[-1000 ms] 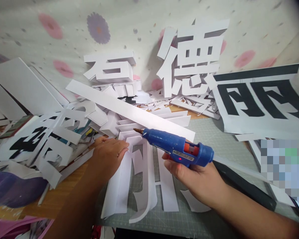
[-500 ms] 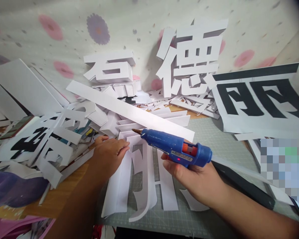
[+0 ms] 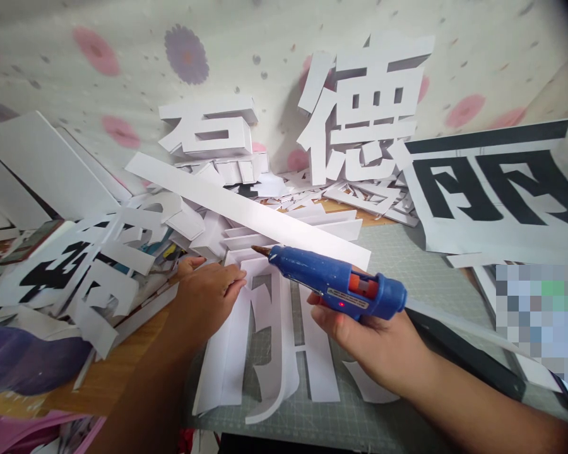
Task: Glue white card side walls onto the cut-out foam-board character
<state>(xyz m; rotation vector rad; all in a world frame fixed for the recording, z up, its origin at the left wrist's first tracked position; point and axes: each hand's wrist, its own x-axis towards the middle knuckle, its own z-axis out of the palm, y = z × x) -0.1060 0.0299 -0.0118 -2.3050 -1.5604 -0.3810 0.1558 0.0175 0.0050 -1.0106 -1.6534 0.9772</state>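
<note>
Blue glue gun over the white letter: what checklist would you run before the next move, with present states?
1. Blue glue gun held by right hand: ok.
2. Red light on the gun lit: ok.
3. Left hand at the white letter: ok, at its upper left.
4. Fingertips well away from the nozzle: not ok, they look close.
5. Nozzle touching the letter: cannot tell.
6. Fresh glue on the letter's edges: cannot tell.
</note>
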